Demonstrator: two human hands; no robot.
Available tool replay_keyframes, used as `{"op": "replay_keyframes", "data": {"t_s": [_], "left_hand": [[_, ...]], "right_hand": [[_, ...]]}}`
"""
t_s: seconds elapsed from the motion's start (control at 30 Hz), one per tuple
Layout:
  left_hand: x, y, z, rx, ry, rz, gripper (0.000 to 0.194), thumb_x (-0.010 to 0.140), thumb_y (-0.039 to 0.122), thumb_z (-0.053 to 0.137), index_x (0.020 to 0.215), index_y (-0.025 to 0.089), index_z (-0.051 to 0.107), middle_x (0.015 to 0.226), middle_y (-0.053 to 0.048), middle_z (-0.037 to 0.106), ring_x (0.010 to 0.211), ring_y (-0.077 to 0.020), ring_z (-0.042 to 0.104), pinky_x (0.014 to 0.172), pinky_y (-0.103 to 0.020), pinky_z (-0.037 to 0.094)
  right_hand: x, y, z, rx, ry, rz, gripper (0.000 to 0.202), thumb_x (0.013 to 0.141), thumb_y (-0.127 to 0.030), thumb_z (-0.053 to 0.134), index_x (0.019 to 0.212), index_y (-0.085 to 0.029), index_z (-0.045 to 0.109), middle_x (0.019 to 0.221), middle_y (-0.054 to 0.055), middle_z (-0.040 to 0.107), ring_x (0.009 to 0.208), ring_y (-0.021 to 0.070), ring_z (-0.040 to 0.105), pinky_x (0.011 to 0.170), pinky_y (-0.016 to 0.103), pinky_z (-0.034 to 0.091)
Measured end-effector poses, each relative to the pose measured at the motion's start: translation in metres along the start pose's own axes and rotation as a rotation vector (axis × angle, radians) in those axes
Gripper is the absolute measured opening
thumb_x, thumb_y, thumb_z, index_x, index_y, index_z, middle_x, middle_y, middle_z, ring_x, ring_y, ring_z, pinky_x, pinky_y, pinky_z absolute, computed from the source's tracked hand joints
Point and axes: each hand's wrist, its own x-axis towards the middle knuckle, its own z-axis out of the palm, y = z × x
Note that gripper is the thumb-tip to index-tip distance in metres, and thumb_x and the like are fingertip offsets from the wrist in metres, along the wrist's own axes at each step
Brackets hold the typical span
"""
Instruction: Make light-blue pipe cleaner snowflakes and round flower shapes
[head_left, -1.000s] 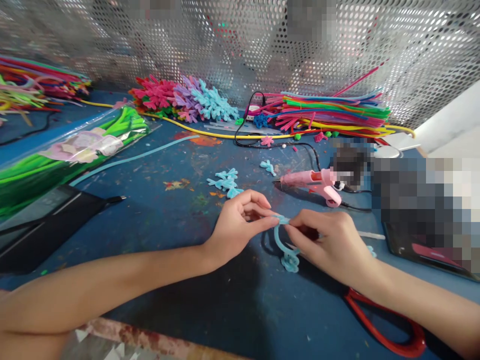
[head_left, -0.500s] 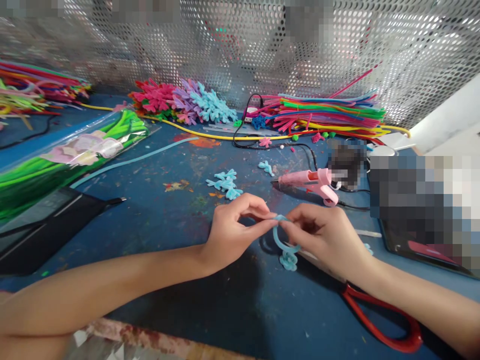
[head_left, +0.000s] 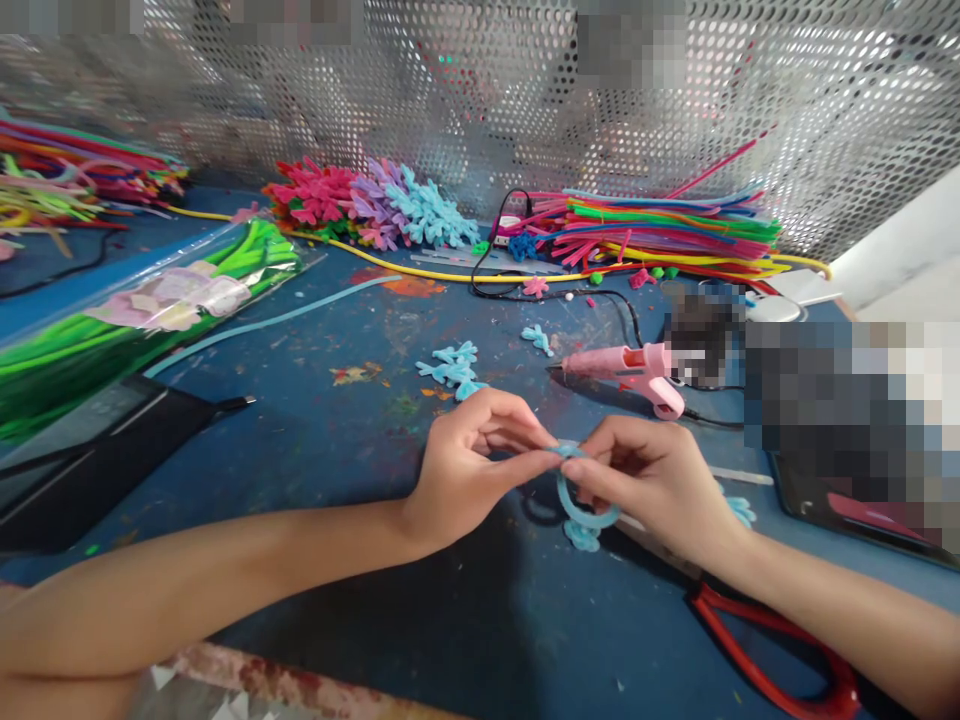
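A light blue pipe cleaner, bent into a ring, hangs between my two hands over the blue table. My left hand pinches its upper left part between thumb and fingers. Opposite it, my right hand pinches the ring's upper right. Just below the ring lies a light blue fuzzy flower piece. Scissors with red handles lie under and beside my right forearm, their blades partly hidden. Beyond my left hand rests a small pile of light blue pieces.
A pink glue gun lies behind my right hand, its cable running back. Pipe cleaner bundles and fuzzy branches line the perforated metal screen. Green pipe cleaners in plastic and a black pouch sit left; a dark tablet lies right.
The ring and my right hand have shifted slightly right and down in view, and the ring shows more openly. Both hands keep their pinch. The whole view has shifted slightly.
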Motion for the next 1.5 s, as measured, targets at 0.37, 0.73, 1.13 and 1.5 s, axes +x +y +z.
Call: {"op": "replay_keyframes", "data": {"t_s": [0.37, 0.73, 1.13, 1.5], "left_hand": [[0.001, -0.008, -0.002, -0.105, -0.176, 0.041, 0.024, 0.068, 0.009, 0.069, 0.078, 0.017, 0.049, 0.072, 0.001, 0.065, 0.066, -0.01, 0.063, 0.062, -0.019, 0.05], [0.01, -0.014, -0.001, -0.147, -0.081, -0.229, 0.029, 0.066, 0.016, 0.072, 0.077, 0.016, 0.045, 0.073, 0.001, 0.062, 0.06, -0.0063, 0.058, 0.057, -0.016, 0.048], [0.023, -0.022, -0.007, -0.277, -0.01, -0.275, 0.034, 0.063, 0.018, 0.074, 0.077, 0.016, 0.043, 0.07, 0.003, 0.059, 0.056, -0.0062, 0.055, 0.052, -0.018, 0.048], [0.018, -0.017, -0.007, -0.204, -0.071, -0.276, 0.036, 0.063, 0.017, 0.074, 0.081, 0.017, 0.043, 0.069, 0.003, 0.06, 0.063, -0.0064, 0.057, 0.061, -0.017, 0.046]], "right_hand": [[0.003, 0.011, 0.003, -0.273, 0.074, -0.128, 0.039, 0.074, -0.042, 0.063, 0.056, -0.017, 0.039, 0.048, -0.006, 0.038, 0.046, 0.0055, 0.032, 0.042, 0.019, 0.023], [0.002, 0.008, -0.015, -0.015, 0.067, -0.394, 0.033, 0.093, -0.036, 0.03, 0.093, -0.016, 0.056, 0.08, 0.007, 0.058, 0.069, 0.014, 0.055, 0.058, 0.027, 0.046], [0.007, 0.02, -0.036, -1.014, 0.211, -1.051, 0.031, 0.072, -0.01, 0.063, 0.102, -0.015, 0.059, 0.086, 0.008, 0.063, 0.078, 0.0178, 0.056, 0.067, 0.033, 0.05], [-0.004, 0.013, -0.022, -1.111, 0.07, -1.468, 0.005, 0.069, -0.014, 0.068, 0.074, -0.012, 0.067, 0.093, 0.006, 0.065, 0.084, 0.0203, 0.063, 0.068, 0.032, 0.056]]}}
